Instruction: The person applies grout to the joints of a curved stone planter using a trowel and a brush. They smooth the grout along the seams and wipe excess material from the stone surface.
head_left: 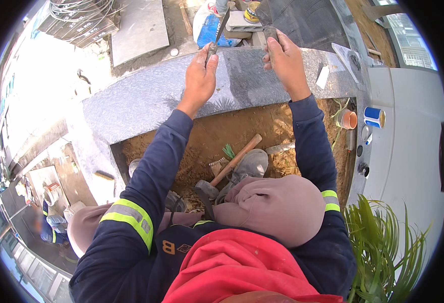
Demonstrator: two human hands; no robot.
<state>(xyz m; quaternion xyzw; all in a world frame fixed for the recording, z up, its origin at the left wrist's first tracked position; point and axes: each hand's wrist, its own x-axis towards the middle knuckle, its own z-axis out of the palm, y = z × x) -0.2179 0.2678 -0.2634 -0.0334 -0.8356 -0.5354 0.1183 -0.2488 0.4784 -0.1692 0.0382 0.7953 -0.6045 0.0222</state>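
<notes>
My left hand [201,77] grips the handle of a narrow pointed trowel [219,31] whose blade angles up and away. My right hand [284,61] holds the handle of a second, broader dark trowel [265,16]. Both hands hover over the far edge of a curved grey granite slab [146,98]. Dark mortar [302,20] lies just beyond the slab. My dark blue sleeves with yellow reflective bands reach up from the lower edge.
A soil-filled planter bed [217,136] lies below the slab, holding a wooden-handled hammer [232,164] and my grey shoe [250,166]. An orange cup [349,119] and a blue roll [373,116] sit at right. A green palm plant [383,242] stands lower right.
</notes>
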